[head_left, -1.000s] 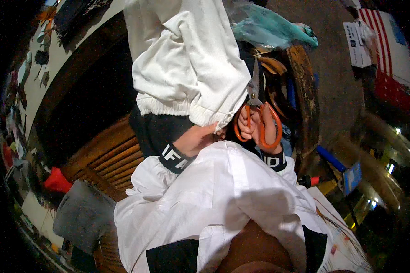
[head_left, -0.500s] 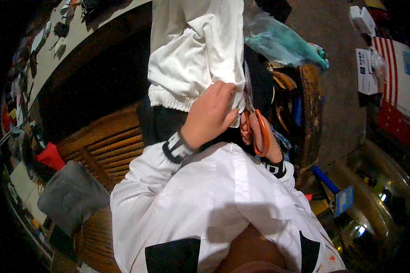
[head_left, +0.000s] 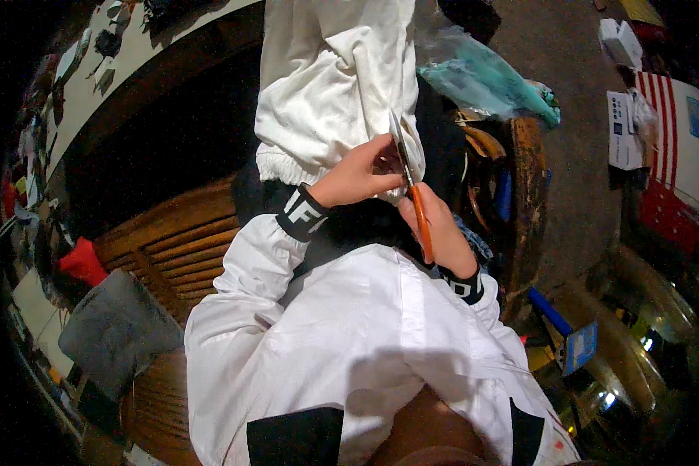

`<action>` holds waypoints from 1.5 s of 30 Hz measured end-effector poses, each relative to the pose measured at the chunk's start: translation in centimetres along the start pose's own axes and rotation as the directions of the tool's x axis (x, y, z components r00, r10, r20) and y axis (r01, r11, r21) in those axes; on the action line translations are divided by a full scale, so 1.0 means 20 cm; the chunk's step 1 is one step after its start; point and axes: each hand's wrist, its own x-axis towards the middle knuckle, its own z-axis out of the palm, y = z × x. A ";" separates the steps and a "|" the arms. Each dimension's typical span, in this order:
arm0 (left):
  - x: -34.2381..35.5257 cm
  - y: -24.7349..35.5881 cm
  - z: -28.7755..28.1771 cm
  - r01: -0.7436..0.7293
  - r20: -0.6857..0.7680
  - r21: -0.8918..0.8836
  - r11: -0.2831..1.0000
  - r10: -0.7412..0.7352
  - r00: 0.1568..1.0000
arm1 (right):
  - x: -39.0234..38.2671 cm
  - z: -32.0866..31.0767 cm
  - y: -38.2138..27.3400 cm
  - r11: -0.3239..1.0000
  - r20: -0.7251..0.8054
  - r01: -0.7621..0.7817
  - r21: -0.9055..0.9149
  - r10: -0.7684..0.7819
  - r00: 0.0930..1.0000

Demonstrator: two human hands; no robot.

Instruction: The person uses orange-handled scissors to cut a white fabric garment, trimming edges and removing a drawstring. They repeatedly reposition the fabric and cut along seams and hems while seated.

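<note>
Gripping orange-handled scissors (head_left: 420, 211), right hand (head_left: 446, 233) has swung them over white garment (head_left: 309, 116) edge, apparently within cutting reach; left hand (head_left: 356, 177) grip indeterminable.

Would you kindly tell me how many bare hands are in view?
2: the right hand holds the orange-handled scissors; the left hand is at the white cloth, beside the scissors.

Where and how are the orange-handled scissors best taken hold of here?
Probably by the scissors' orange handle, coming from the lower right, as the right-hand grip does. The blades point up and slightly left over the white garment, with the left hand close beside them; the handle end faces the worn white top, clear of the edges.
</note>
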 end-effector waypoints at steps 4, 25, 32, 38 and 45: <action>0.01 -0.10 0.02 -0.022 -0.144 0.031 0.999 0.027 0.989 | 0.01 0.01 0.03 0.995 0.018 0.079 -0.059 -0.078 0.997; -0.02 0.00 0.16 0.058 -0.210 0.858 0.510 0.246 0.946 | -0.02 0.16 0.22 0.573 0.190 -0.183 0.799 0.048 0.981; -0.13 0.12 0.20 0.046 -0.113 0.956 0.290 0.220 0.969 | 0.05 0.12 0.19 0.315 0.337 -0.267 0.911 -0.195 0.921; -0.17 0.20 0.23 0.063 -0.148 0.934 0.351 0.221 0.964 | 0.02 0.15 0.12 0.529 0.127 -0.068 0.846 -0.076 0.989; -0.22 0.24 0.25 0.087 -0.161 0.926 0.367 0.178 0.971 | 0.05 0.11 0.18 0.532 0.017 0.037 0.846 -0.096 0.995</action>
